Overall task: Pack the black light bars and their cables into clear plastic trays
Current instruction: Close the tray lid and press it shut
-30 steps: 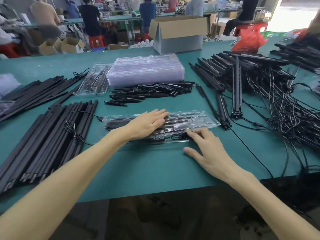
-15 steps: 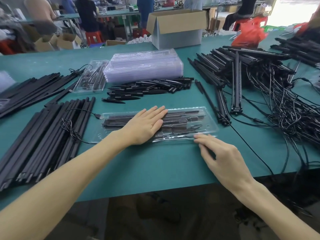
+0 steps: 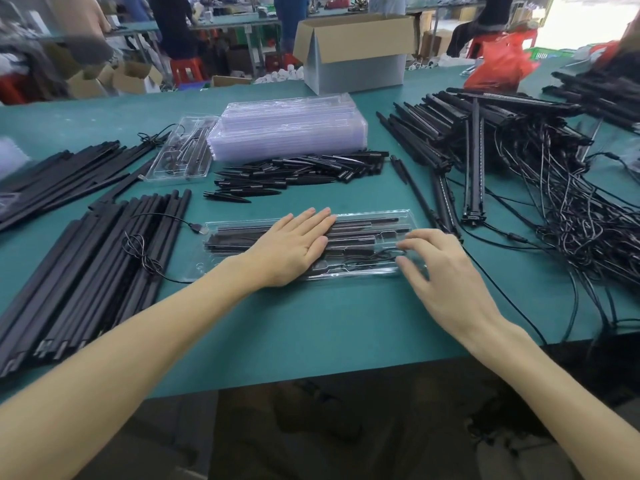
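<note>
A clear plastic tray lies across the green table in front of me, with black light bars and a coiled cable inside it. My left hand rests flat, fingers together, on the middle of the tray. My right hand has its fingers spread and curled, fingertips touching the tray's right end. A stack of empty clear trays sits further back. Black light bars lie in a pile at my left, and more bars with tangled cables are heaped on the right.
A heap of black spike pieces lies between the stack and my tray. A second filled tray sits back left. An open cardboard box and a red bag stand at the far edge. People work at tables behind.
My right hand has moved from the tray's front edge up onto its right end, fingers now spread. The left hand stays flat on the tray.
</note>
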A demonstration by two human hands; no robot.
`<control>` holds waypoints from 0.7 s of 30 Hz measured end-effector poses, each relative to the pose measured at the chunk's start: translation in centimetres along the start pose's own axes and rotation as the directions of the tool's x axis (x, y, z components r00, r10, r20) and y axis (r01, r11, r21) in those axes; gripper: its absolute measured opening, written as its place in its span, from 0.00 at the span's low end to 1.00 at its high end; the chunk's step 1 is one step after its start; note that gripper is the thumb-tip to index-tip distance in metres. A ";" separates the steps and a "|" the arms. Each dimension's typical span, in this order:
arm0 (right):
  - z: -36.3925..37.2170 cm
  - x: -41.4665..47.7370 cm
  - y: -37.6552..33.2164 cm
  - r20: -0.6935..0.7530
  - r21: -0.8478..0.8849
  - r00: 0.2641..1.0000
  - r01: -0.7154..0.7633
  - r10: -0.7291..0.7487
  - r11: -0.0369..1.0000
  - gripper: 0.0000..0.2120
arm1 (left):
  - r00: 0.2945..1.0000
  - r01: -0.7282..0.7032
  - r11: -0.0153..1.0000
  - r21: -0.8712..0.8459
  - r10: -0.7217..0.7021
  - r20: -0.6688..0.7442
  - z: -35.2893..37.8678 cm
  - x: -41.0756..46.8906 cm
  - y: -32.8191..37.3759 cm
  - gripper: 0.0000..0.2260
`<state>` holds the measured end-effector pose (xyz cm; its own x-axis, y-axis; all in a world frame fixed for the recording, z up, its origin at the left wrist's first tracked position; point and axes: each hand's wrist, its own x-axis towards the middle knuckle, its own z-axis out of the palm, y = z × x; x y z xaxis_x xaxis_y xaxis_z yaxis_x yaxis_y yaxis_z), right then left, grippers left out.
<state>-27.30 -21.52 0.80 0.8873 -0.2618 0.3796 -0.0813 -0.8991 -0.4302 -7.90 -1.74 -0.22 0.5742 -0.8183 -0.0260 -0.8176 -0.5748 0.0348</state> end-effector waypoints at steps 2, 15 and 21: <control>0.4 0.6 0.2 0.007 0.018 0.998 -0.057 0.057 0.998 0.12 | 0.999 -0.007 0.999 0.031 0.008 -0.031 0.1 -0.2 0.1 0.24; 0.0 3.5 2.3 0.151 0.049 0.907 -0.405 0.394 0.913 0.17 | 1.000 -0.025 0.999 -0.047 0.025 0.006 0.4 0.7 -0.5 0.24; -1.1 5.0 3.2 0.269 0.065 0.841 -0.503 0.470 0.862 0.12 | 0.999 -0.029 0.999 -0.042 0.028 -0.028 0.6 0.3 -0.3 0.24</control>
<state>-23.62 -26.10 2.20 0.8299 -0.5482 -0.1034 -0.4866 -0.6206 -0.6149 -7.47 -1.85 -0.80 0.5520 -0.8338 0.0027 -0.8314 -0.5501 0.0780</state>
